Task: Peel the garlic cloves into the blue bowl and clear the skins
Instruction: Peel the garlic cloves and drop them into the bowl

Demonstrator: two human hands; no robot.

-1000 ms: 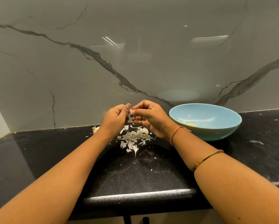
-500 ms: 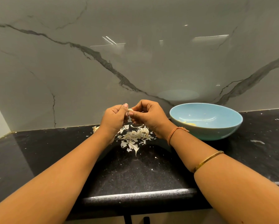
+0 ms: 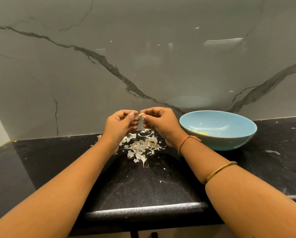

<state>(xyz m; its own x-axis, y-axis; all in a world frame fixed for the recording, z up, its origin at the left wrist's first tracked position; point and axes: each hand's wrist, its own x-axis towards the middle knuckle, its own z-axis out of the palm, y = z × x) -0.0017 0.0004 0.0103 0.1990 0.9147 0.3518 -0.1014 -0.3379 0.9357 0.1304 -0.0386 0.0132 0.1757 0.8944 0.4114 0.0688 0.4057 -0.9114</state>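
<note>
My right hand [image 3: 161, 125] pinched clove [image 3: 141, 115] | left hand [image 3: 118, 126] curled at its 9 o'clock, contact unclear | skins [image 3: 142, 146] heaped at 6 o'clock | bowl [image 3: 229, 142] at 3 o'clock

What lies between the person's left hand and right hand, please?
A garlic clove, pinched in the fingertips of the right hand; whether the left hand touches it is unclear. The head view shows this.
</note>
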